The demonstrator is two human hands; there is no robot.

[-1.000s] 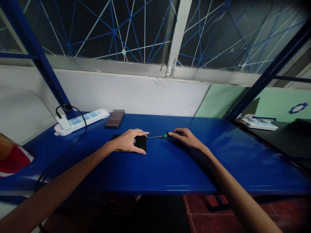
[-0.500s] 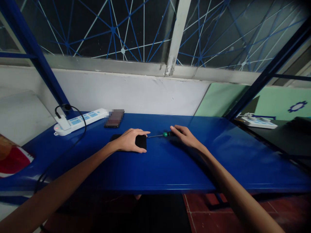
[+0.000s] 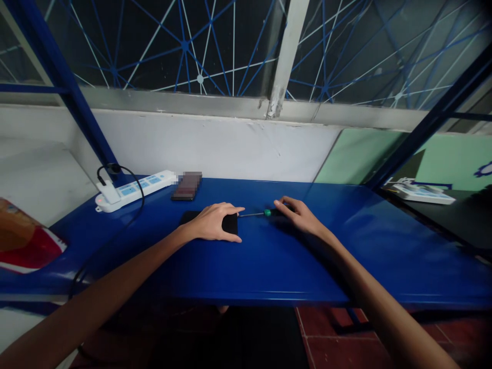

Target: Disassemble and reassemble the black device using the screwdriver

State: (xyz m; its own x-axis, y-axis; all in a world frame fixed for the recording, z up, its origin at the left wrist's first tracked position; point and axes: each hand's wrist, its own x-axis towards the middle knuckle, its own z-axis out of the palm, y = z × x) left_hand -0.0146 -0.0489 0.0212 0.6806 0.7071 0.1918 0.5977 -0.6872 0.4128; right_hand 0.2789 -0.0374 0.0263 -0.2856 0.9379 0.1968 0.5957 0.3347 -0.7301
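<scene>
A flat black rectangular object [image 3: 230, 224] lies on the blue table [image 3: 292, 266]; its exact kind does not show. Over it rests my left hand [image 3: 213, 221], thumb and fingers spread around its right end and gripping its edges. My right hand [image 3: 298, 212] is closed on the handle of a screwdriver [image 3: 268, 212] with a green and black grip. The thin metal shaft points left, and its tip meets the right edge of the black object near my left index finger. Whether the tip sits in a screw is too small to tell.
Behind my left hand lies a dark phone [image 3: 187, 186], partly blurred. A white power strip [image 3: 134, 191] with a plugged-in black cable [image 3: 143, 202] stands at the back left. A red and orange package [image 3: 28, 241] is at the left edge. Blue frame posts rise on both sides.
The whole view has shifted slightly, so everything appears a little further right. Both hands, the black object and the screwdriver keep nearly the same positions relative to each other.
</scene>
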